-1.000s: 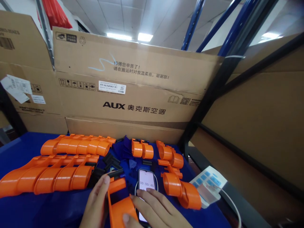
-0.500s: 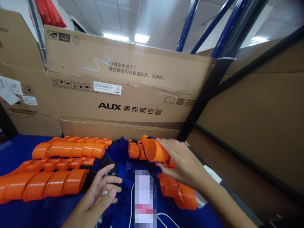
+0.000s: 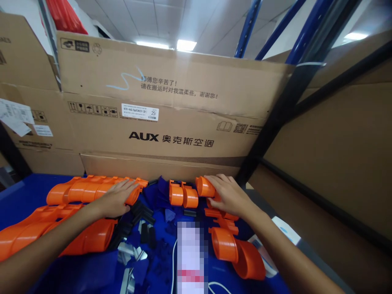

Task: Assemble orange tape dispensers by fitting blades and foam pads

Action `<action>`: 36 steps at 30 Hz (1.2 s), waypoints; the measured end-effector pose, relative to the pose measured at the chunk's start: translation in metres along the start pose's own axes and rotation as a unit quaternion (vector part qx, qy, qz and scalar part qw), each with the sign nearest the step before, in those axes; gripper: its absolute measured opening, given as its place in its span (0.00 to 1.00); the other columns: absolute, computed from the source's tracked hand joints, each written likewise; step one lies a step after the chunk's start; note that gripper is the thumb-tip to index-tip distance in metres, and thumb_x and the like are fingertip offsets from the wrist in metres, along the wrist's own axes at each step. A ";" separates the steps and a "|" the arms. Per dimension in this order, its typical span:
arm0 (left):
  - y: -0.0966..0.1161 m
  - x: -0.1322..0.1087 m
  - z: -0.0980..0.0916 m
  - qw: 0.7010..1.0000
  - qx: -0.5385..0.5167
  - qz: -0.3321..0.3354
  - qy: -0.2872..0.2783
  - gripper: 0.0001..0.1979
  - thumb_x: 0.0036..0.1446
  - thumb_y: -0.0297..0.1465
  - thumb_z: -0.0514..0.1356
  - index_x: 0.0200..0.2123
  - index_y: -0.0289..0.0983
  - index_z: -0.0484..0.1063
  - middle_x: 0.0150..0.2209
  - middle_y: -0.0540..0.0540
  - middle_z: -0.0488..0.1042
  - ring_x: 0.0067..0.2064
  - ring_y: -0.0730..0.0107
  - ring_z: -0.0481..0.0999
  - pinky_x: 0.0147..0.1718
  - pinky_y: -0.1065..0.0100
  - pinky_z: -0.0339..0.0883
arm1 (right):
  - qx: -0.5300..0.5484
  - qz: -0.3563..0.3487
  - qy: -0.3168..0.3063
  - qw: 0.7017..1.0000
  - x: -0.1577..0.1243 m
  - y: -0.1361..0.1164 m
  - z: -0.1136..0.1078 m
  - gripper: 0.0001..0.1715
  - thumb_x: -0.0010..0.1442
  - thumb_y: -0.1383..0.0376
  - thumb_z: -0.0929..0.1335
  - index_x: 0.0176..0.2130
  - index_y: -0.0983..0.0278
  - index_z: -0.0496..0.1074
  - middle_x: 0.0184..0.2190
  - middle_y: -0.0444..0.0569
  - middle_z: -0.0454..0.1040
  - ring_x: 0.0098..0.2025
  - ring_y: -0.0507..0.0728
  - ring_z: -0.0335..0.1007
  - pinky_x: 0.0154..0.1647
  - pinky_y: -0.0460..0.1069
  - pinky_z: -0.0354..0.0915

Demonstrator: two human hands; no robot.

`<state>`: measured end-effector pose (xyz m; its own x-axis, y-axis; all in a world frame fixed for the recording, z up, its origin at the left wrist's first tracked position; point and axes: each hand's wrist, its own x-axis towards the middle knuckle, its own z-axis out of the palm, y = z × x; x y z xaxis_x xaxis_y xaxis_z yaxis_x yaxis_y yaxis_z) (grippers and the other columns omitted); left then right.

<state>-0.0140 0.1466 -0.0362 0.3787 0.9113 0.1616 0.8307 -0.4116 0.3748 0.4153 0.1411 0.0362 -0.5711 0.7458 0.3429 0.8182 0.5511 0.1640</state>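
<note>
My left hand [image 3: 118, 200] reaches over the right end of the back row of orange curved plastic parts [image 3: 87, 191]. Its fingers lie over the end part and its thumb is below, closed around it. At the back right, my right hand [image 3: 228, 194] has its fingers bent over an orange ring-shaped plastic part [image 3: 204, 187], and the hand partly hides the orange parts beneath. Left of that hand, two short orange parts [image 3: 183, 197] stand side by side. Near my left hand lie black angled strips [image 3: 142, 213].
A front orange row [image 3: 94, 237] lies at left, partly behind my left forearm. Silver metal pieces [image 3: 130, 252] and dark blue scraps are scattered centrally. A phone with a blurred screen [image 3: 190, 253] and white cable are in front. More orange parts [image 3: 225, 245] lie right; cardboard [image 3: 171, 157] walls the back.
My left hand has moved from mid-air, fingers apart, left and back onto the orange row. My right hand has lowered its orange part, turned toward me earlier, among the others at the back right.
</note>
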 end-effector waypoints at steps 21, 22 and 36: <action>0.084 -0.040 -0.058 0.985 0.087 0.146 0.017 0.44 0.53 0.26 0.63 0.71 0.49 0.50 0.63 0.40 0.62 0.64 0.49 0.62 0.63 0.48 0.59 | 0.196 0.092 0.000 0.976 0.010 -0.088 -0.023 0.23 0.71 0.59 0.60 0.62 0.59 0.66 0.51 0.55 0.77 0.51 0.64 0.72 0.50 0.57 0.65; 0.097 -0.050 -0.054 0.982 0.086 0.168 0.013 0.45 0.53 0.24 0.62 0.71 0.50 0.49 0.64 0.39 0.61 0.65 0.48 0.61 0.63 0.46 0.58 | 0.302 0.105 0.004 0.947 0.013 -0.102 -0.023 0.22 0.72 0.57 0.60 0.61 0.58 0.66 0.46 0.52 0.79 0.46 0.62 0.74 0.45 0.54 0.66; 0.113 -0.129 -0.007 0.971 -0.034 0.235 0.037 0.44 0.52 0.16 0.58 0.68 0.53 0.57 0.65 0.37 0.63 0.64 0.40 0.64 0.56 0.36 0.67 | 0.626 0.149 -0.101 0.758 0.027 -0.155 0.005 0.20 0.69 0.48 0.59 0.39 0.60 0.64 0.24 0.42 0.75 0.17 0.51 0.68 0.16 0.44 0.64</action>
<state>0.0279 -0.0172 -0.0087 0.6769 0.6214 0.3945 0.5427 -0.7834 0.3028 0.2728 0.0781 0.0152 -0.4750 0.8797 0.0224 0.2801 0.1753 -0.9438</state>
